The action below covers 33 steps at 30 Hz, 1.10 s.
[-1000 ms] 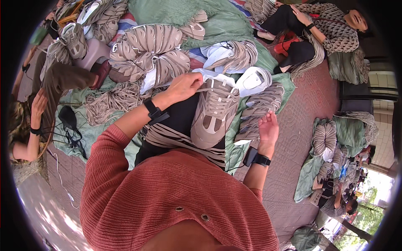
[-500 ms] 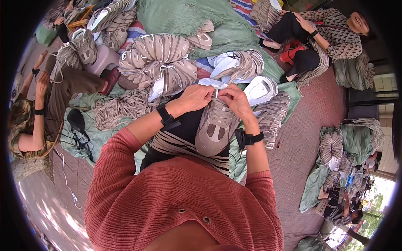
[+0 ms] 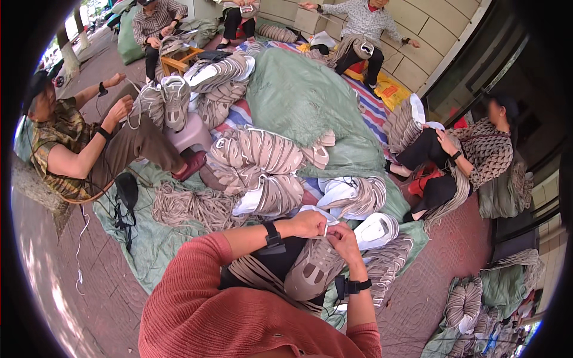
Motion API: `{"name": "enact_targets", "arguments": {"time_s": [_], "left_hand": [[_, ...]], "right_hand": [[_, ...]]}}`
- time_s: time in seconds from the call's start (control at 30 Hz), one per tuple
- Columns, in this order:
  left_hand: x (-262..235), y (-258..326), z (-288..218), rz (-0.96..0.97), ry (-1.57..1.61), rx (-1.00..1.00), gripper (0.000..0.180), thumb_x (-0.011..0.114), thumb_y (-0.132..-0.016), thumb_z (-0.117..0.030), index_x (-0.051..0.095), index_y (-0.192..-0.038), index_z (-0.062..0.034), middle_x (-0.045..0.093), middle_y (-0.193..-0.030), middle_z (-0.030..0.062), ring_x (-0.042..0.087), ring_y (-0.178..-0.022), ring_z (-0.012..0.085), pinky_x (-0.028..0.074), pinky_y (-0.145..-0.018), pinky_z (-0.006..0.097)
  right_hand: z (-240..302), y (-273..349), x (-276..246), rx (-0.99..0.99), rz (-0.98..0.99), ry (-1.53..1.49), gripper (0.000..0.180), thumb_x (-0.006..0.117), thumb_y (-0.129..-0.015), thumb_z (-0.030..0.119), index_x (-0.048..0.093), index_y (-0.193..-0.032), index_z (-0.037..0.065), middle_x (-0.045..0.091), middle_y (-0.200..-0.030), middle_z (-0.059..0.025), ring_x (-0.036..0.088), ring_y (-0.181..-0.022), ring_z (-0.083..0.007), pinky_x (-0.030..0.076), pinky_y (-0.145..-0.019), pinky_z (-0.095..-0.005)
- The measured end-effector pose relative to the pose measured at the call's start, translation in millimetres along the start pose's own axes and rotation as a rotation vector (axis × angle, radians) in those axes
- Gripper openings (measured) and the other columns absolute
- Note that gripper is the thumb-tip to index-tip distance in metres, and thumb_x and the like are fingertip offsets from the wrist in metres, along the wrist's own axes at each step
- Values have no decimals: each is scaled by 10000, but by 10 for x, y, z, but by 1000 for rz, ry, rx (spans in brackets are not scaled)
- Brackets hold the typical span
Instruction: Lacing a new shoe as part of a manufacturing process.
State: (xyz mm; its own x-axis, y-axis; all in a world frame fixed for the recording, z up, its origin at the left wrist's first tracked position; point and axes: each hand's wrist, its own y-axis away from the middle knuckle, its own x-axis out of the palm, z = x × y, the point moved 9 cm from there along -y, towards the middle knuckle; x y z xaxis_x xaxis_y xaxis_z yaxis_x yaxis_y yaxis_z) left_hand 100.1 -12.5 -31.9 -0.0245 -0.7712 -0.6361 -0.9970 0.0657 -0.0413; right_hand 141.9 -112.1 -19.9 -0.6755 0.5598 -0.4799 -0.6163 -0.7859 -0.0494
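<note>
A beige-grey sneaker [image 3: 309, 268] rests on my lap with its toe toward me. At the upper end of its lacing, my left hand [image 3: 309, 225] is closed in a pinch. Close beside it, my right hand [image 3: 344, 241] pinches too, its fingers bent over the shoe's collar. Between the fingertips shows a short pale piece of shoelace [image 3: 326, 230]; its ends are hidden by my fingers. Loose beige laces [image 3: 253, 271] lie across my dark trousers under the shoe.
Stacked sneaker uppers [image 3: 253, 152] and a tangled lace heap [image 3: 188, 206] lie ahead on green sheeting [image 3: 316, 101]. To my right is another stack of uppers [image 3: 388, 262]. A person [image 3: 71, 143] sits at left, another [image 3: 471, 149] at right; several more sit farther back.
My view has tilted up, so my hands and the sneaker sit lower in the picture and more people show at the back. Both hands stay pinched at the same spot on the shoe.
</note>
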Motion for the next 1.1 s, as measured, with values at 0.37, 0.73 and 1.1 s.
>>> {"name": "enact_targets", "arguments": {"time_s": [0.37,0.73,1.1], "left_hand": [[22,424,-288,133,-240,253,357,676,-736,-297,497,-948,-74,486,-922,91,519,-891,288,422,-714,408],[-231,96,-1,-230,314,184,75,611,-788,-85,549,-780,-44,501,-797,62,510,-719,168,429,-650,277],[-145,119,-218,-34,310,116,134,646,-751,-54,540,-829,-32,481,-854,54,518,-698,147,436,-633,274]], "right_hand": [[-491,-2,147,318,215,-394,51,625,-768,17,594,-799,42,554,-735,33,492,-699,-61,396,-622,-210],[-207,268,-1011,300,-225,-1619,66,486,-898,85,501,-870,27,480,-795,-27,419,-683,-115,372,-730,-299],[-1132,983,-583,766,-216,-355,436,491,-885,484,578,-863,58,598,-692,-40,507,-492,-107,433,-448,-254]]}}
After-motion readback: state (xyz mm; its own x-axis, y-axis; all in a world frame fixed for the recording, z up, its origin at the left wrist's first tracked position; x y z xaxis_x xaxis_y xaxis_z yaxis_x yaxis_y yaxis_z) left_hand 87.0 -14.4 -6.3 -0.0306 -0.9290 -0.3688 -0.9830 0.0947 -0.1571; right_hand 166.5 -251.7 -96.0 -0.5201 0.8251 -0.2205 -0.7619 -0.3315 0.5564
